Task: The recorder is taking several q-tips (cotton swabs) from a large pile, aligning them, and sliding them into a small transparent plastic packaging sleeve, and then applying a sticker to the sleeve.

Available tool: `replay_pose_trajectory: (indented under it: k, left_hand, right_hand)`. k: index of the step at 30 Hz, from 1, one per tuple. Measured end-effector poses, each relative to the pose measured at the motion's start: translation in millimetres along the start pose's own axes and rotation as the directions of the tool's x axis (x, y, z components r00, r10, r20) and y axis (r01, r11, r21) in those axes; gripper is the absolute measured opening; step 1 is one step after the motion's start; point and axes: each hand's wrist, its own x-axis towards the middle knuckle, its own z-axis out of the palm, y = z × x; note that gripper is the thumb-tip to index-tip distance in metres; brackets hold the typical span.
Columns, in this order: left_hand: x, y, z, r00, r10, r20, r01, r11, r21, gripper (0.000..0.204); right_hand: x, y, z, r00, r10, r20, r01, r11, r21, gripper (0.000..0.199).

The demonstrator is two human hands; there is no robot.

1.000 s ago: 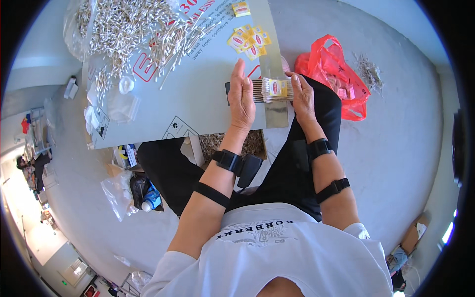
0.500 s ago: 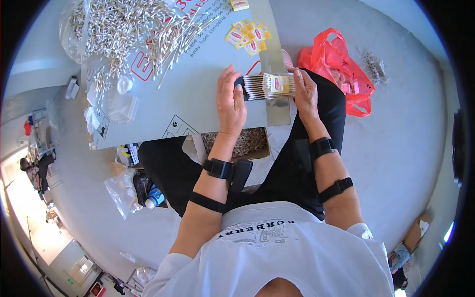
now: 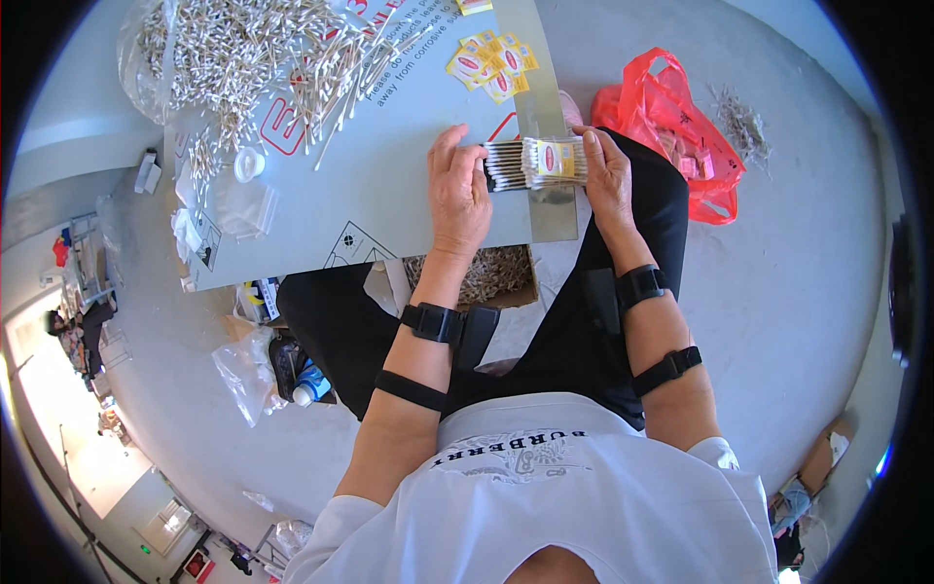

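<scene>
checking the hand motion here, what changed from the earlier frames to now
The left hand, raised on edge beside the bundle of cotton swabs a second ago, came down flat and now presses against the bundle's left end. The right hand kept hold of the right end. The yellow labels, loose swab pile and red bag stayed put.

Lay on the bench [image 3: 389, 195], between left hand [image 3: 459, 195] and right hand [image 3: 608, 175]: bundle of swabs [image 3: 535, 164]. Heaped at far left: loose swabs [image 3: 243, 49]. Scattered just beyond the bundle: small labels [image 3: 491, 66]. Sat on the floor [image 3: 798, 292], right of the bench: plastic bag [image 3: 681, 127].
</scene>
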Motion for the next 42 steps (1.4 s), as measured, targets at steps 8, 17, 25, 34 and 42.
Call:
replay_pose_trajectory:
  k: [8, 17, 25, 34, 42]
  left_hand:
    - [1.1, -1.2, 1.5, 1.0, 0.026, 0.0, -0.026, 0.998, 0.063, 0.021]
    - [1.8, -2.3, 0.5, 0.999, 0.038, -0.011, -0.038, 0.998, 0.044, 0.02]
    - [3.1, -5.9, -4.4, 0.998, 0.06, -0.005, -0.06, 0.998, 0.009, 0.021]
    - [2.0, -4.7, -4.0, 0.997, 0.072, -0.002, -0.072, 0.997, 0.024, 0.018]
    - [1.5, -3.9, -3.2, 0.999, 0.052, 0.0, -0.052, 0.998, 0.037, 0.017]
  right_hand:
    - [0.4, -1.1, -0.1, 1.0, 0.009, 0.006, -0.009, 1.0, -0.027, 0.04]
    - [-0.2, -0.2, 1.5, 1.0, 0.017, -0.004, -0.017, 1.0, 0.027, 0.039]
    - [0.7, 0.7, 0.6, 1.0, 0.0, -0.004, 0.0, 1.0, -0.014, 0.039]
    - [1.7, 3.0, 1.0, 1.0, -0.013, -0.024, 0.012, 0.999, -0.046, 0.037]
    - [1.8, 3.0, 0.5, 0.999, -0.024, -0.024, 0.023, 0.999, -0.045, 0.036]
